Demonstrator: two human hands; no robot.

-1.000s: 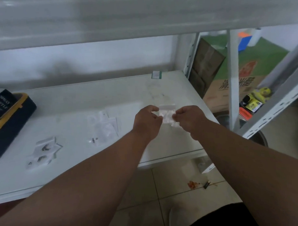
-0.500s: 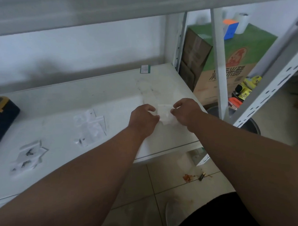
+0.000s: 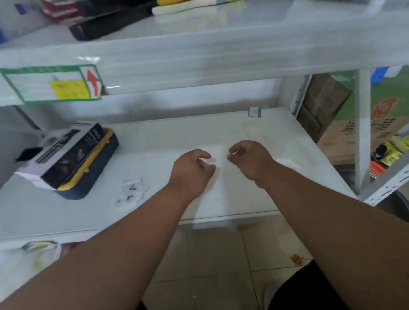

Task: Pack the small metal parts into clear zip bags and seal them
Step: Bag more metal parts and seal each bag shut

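While the left hand (image 3: 194,165) is pinching what looks like a small clear zip bag (image 3: 212,161) just right of its fingers, centre frame over the white surface (image 3: 152,142), the right hand (image 3: 248,156) is hovering beside it, fingers loosely curled, holding nothing. Left is nearer. Bag's blurry, so its long axis is anyone's guess. More clear bags holding small dark metal parts (image 3: 130,191) are lying lower left.

person: two bare forearms, no sleeves visible | left hand (image 3: 192,169): bare, no glove, no ring or watch to see | right hand (image 3: 250,161): bare, no glove, wrist uncovered | lower body: dark black garment (image 3: 296,293) at bottom edge
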